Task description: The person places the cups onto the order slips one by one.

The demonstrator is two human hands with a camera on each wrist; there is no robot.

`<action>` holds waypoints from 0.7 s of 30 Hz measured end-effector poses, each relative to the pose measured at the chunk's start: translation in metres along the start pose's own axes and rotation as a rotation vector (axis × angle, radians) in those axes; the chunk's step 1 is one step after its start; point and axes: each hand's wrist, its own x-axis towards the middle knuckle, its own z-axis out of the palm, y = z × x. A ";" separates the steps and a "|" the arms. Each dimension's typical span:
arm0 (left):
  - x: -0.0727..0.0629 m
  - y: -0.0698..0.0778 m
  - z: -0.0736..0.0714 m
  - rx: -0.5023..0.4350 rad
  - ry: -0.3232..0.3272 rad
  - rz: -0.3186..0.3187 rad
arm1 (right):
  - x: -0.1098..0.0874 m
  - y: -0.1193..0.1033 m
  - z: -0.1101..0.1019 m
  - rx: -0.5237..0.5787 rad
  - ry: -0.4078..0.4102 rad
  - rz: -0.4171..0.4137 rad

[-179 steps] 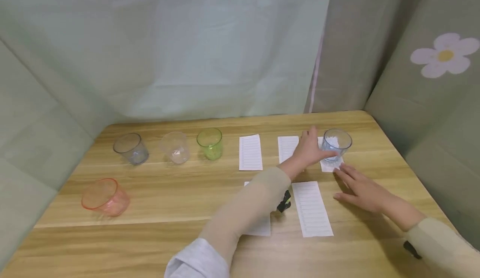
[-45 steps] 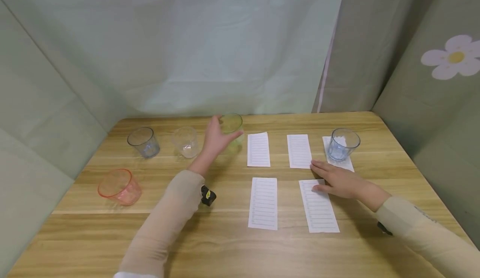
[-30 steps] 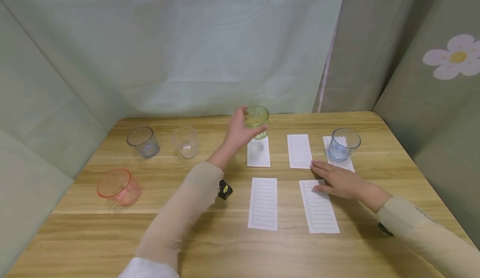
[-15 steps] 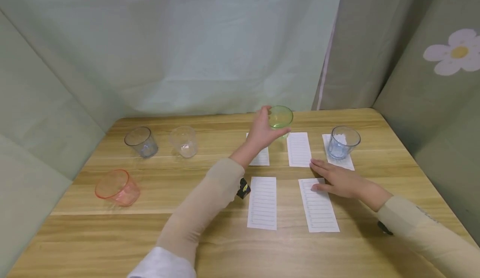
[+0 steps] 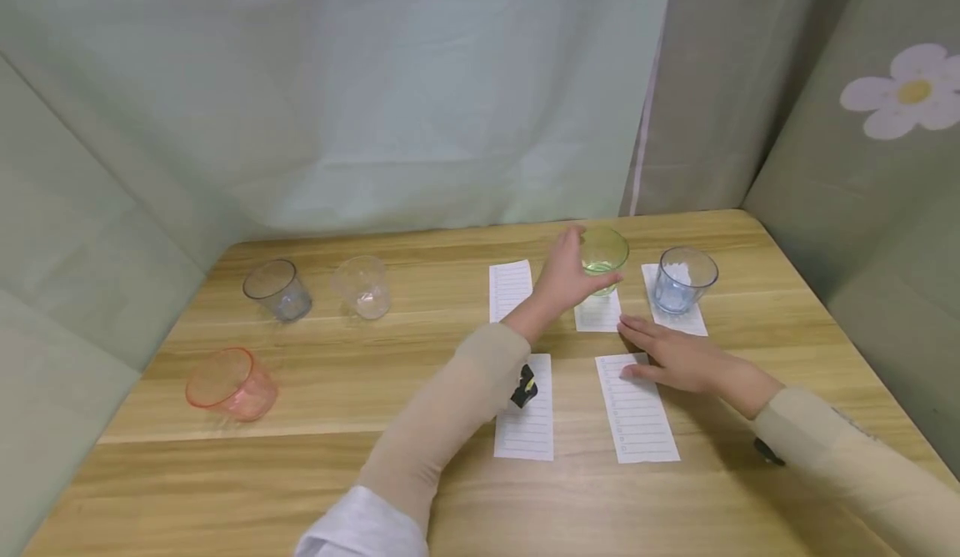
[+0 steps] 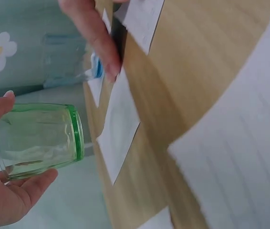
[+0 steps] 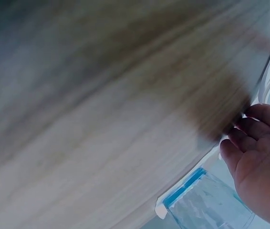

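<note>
My left hand (image 5: 566, 278) grips a see-through green cup (image 5: 609, 250) by its side, fingers and thumb spread round it. The cup is upright over the middle back sheet of lined paper (image 5: 598, 317). In the left wrist view a gap shows between the green cup's base (image 6: 76, 133) and the paper. My right hand (image 5: 678, 358) lies low with its fingertips at that sheet's lower right corner and its thumb over the front right sheet (image 5: 637, 415). A blue-tinted cup (image 5: 681, 283) stands on the back right sheet (image 5: 692, 323), just beyond the right hand.
At the left stand a grey cup (image 5: 279, 292), a clear cup (image 5: 363, 288) and a red-orange cup (image 5: 234, 386). Two more lined sheets lie mid-table, the back left sheet (image 5: 510, 286) and the front left sheet (image 5: 534, 436). Curtains (image 5: 450, 123) hang behind the wooden table (image 5: 300, 490).
My left hand left the blue cup, took the green cup and carried it rightward past the back left sheet to the middle one, now lower. My right hand shifted left earlier, then stayed.
</note>
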 end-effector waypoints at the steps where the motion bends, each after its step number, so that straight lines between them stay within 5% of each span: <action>1: -0.001 0.001 0.003 0.006 -0.013 -0.001 | 0.000 0.000 0.000 -0.003 0.001 0.000; 10: -0.006 0.003 0.018 0.092 -0.045 -0.007 | -0.001 -0.003 0.003 -0.005 0.010 -0.006; 21: -0.007 -0.012 0.023 0.080 -0.065 -0.010 | 0.001 -0.003 0.006 -0.015 0.028 -0.023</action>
